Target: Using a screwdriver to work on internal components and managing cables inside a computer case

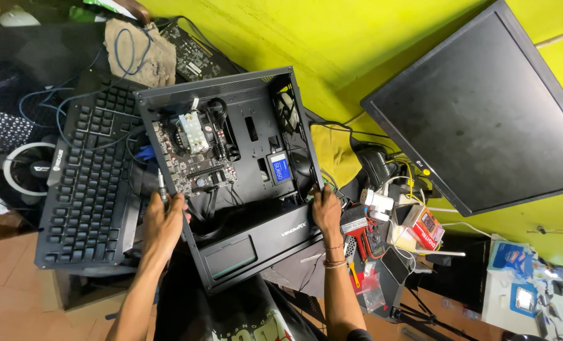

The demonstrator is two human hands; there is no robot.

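An open black computer case [262, 237] lies on its side in front of me, with a motherboard [193, 158], a silver cooler [193, 131] and a small blue drive [280, 168] inside. My left hand [162, 222] grips the case's left edge and holds a screwdriver [162, 184] that points up along it. My right hand [326, 211] grips the case's right edge, with bracelets on the wrist.
A black keyboard [89, 189] lies left of the case. A dark monitor [483, 107] leans against the yellow wall at right. Chargers, small boxes and tools [395, 221] clutter the area right of the case. A graphics card [196, 53] and a cloth [139, 47] lie behind.
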